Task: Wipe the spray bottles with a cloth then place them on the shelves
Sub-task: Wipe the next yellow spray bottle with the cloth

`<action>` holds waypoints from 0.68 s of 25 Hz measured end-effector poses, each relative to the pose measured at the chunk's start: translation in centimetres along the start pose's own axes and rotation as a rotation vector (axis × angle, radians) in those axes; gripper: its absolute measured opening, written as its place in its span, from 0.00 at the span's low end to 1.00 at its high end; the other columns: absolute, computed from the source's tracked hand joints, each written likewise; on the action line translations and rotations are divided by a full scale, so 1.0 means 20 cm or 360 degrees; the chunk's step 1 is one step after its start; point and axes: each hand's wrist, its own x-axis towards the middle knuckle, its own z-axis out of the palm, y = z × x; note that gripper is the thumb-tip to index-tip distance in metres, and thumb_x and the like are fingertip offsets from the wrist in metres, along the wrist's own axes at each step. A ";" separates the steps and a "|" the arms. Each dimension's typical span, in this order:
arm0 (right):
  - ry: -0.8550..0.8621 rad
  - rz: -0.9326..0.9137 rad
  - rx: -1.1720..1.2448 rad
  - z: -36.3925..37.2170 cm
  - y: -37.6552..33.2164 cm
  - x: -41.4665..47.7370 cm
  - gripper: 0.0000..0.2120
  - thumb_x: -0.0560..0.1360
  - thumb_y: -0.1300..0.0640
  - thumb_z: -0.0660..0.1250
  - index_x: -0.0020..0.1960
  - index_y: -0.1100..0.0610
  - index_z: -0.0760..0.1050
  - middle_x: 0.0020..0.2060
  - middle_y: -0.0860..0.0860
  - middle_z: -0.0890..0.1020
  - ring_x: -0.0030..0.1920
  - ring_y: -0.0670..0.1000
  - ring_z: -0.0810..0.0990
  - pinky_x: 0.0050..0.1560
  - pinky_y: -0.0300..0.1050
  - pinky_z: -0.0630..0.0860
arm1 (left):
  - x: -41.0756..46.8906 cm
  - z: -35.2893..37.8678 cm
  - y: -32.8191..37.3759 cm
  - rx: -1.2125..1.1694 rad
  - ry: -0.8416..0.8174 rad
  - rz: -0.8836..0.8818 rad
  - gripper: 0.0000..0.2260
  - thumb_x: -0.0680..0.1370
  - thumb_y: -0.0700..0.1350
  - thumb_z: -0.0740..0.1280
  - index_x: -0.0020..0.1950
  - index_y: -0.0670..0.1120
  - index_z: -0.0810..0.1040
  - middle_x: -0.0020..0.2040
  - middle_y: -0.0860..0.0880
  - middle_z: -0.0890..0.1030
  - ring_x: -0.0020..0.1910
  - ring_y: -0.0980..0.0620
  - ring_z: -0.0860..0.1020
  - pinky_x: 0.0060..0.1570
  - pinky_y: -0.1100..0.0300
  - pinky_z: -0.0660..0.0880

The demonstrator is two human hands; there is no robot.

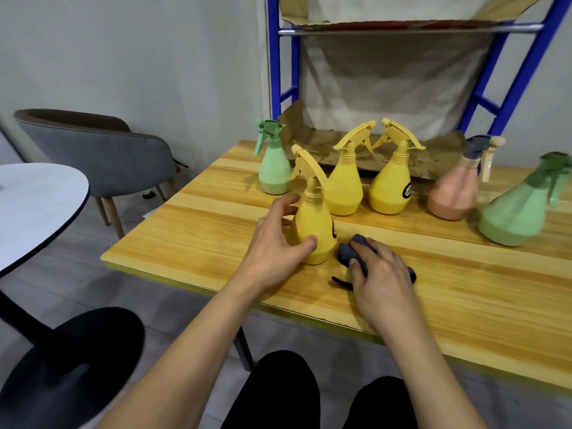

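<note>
- The left hand wraps thumb and fingers round the belly of the nearest yellow pear-shaped plastic spray bottle, which stands upright on the pale wooden table.
- The right hand, just right of that bottle, curls its fingers over a crumpled dark grey cloth lying on the table. Cloth and bottle seem just apart (so no wiping contact yet, I judge).
- Behind that bottle stand a second yellow spray bottle and a third yellow spray bottle.
- Behind it to the left is a small mint-green spray bottle.
- Well to its right are a pink spray bottle with a grey head and a large green spray bottle, both blurred.
- Farthest behind it rises the blue metal shelf rack, lined with brown cardboard; no bottle shows on it.
- Progress: apparently the very start. All six bottles are on the table, and wiping and shelving all remain to be done.
</note>
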 end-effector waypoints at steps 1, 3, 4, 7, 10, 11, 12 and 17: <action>0.0044 0.0015 0.0007 0.00 0.00 -0.02 0.20 0.82 0.54 0.63 0.73 0.53 0.74 0.72 0.53 0.73 0.71 0.58 0.70 0.73 0.53 0.64 | -0.02 0.00 0.01 -0.0040 -0.0060 0.0009 0.37 0.68 0.60 0.73 0.76 0.63 0.62 0.67 0.57 0.76 0.68 0.54 0.75 0.69 0.46 0.74; 0.0109 0.0045 0.0011 0.00 0.01 -0.04 0.18 0.81 0.56 0.65 0.71 0.54 0.76 0.70 0.54 0.75 0.68 0.59 0.73 0.70 0.54 0.66 | -0.04 0.00 0.05 -0.0105 -0.0191 0.0015 0.38 0.68 0.62 0.72 0.76 0.63 0.62 0.69 0.56 0.77 0.70 0.58 0.74 0.72 0.48 0.73; 0.0131 0.0056 0.0015 -0.01 0.01 -0.05 0.18 0.81 0.57 0.65 0.70 0.54 0.76 0.69 0.54 0.76 0.66 0.59 0.73 0.68 0.54 0.67 | -0.04 0.01 0.08 -0.0119 -0.0247 0.0018 0.38 0.68 0.64 0.71 0.76 0.62 0.63 0.71 0.56 0.76 0.71 0.59 0.73 0.72 0.48 0.72; 0.0194 0.0073 0.0066 -0.02 0.00 -0.06 0.17 0.80 0.59 0.65 0.69 0.55 0.77 0.66 0.55 0.78 0.64 0.60 0.75 0.65 0.54 0.69 | -0.04 0.00 0.16 -0.0063 -0.0255 0.0015 0.41 0.66 0.73 0.69 0.76 0.59 0.66 0.73 0.58 0.74 0.70 0.57 0.72 0.70 0.48 0.73; 0.0272 0.0094 0.0172 -0.03 -0.01 -0.07 0.17 0.81 0.59 0.64 0.69 0.56 0.76 0.61 0.55 0.80 0.62 0.60 0.77 0.63 0.56 0.70 | -0.05 -0.04 0.28 -0.0100 0.0166 0.0108 0.38 0.66 0.76 0.69 0.71 0.60 0.71 0.67 0.60 0.76 0.62 0.61 0.76 0.58 0.57 0.79; 0.0291 0.0105 0.0198 -0.03 -0.01 -0.07 0.17 0.82 0.58 0.64 0.69 0.55 0.76 0.60 0.56 0.80 0.61 0.60 0.77 0.64 0.56 0.70 | -0.04 -0.05 0.32 -0.0086 0.0297 0.0156 0.35 0.66 0.75 0.70 0.69 0.60 0.72 0.63 0.62 0.77 0.58 0.61 0.78 0.53 0.60 0.80; 0.0304 0.0116 0.0222 -0.03 -0.01 -0.06 0.16 0.82 0.58 0.63 0.69 0.55 0.76 0.60 0.56 0.80 0.61 0.60 0.77 0.64 0.55 0.70 | -0.04 -0.05 0.36 -0.0042 0.0382 0.0184 0.33 0.66 0.74 0.72 0.66 0.60 0.73 0.60 0.62 0.77 0.55 0.62 0.78 0.50 0.61 0.80; 0.0427 0.0146 0.0519 -0.05 0.00 -0.06 0.16 0.82 0.59 0.63 0.69 0.55 0.76 0.58 0.56 0.80 0.60 0.60 0.78 0.64 0.56 0.73 | -0.01 -0.01 0.45 0.0058 0.0511 0.0142 0.17 0.73 0.56 0.78 0.58 0.53 0.78 0.52 0.59 0.81 0.48 0.60 0.81 0.50 0.55 0.83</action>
